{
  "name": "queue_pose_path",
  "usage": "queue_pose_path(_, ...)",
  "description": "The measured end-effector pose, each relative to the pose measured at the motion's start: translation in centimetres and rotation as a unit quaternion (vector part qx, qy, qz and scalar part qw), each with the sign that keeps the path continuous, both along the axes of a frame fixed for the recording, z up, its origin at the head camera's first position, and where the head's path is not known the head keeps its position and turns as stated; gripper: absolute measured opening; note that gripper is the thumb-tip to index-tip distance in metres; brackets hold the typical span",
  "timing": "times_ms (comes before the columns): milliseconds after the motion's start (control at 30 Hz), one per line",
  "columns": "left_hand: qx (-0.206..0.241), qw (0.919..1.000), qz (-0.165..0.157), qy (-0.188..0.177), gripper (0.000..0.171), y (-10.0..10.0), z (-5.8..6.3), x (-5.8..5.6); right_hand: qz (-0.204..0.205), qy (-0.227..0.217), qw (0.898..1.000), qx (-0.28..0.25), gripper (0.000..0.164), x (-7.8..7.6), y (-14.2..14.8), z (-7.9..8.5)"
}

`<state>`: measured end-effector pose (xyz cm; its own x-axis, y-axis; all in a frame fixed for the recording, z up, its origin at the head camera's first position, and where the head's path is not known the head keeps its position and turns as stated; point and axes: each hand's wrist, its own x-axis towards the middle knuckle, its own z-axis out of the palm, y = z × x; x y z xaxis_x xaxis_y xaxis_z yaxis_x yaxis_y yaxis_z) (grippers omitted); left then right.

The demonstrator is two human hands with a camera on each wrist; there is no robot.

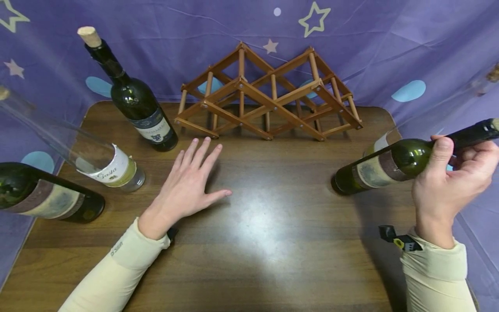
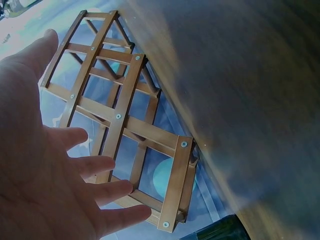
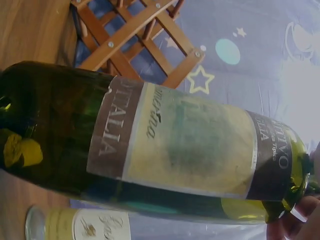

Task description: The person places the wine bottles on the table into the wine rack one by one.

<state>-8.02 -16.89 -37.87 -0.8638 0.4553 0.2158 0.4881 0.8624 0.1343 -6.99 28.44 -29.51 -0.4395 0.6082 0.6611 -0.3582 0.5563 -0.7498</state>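
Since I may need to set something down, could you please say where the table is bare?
The table is bare in the middle, between the wooden rack, the left hand and the bottle in the right hand, and down between the sleeves. Crowded: the left, with three bottles, and the right, with a clear bottle behind the held one.

Cream sleeves (image 1: 105, 279) (dark lettering (image 1: 117, 248) on one)
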Motion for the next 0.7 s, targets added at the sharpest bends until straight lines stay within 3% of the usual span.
queue_pose_path(233,0.003,1.0,-0.006,0.002,0.112,0.2,0.1,0.0,0.031,-0.004,1.0,-0.002,0.026,-0.2,-1.6,0.0)
queue_pose_path(433,0.008,0.9998,-0.014,0.006,0.112,0.5,0.0,-0.1,0.074,0.009,0.997,-0.036,0.03,-0.5,-2.9,0.0)
queue_pose_path(700,0.018,0.9996,-0.022,0.008,0.112,1.2,0.2,-0.3,0.16,0.057,0.981,-0.095,0.033,-1.1,-4.0,-0.4)
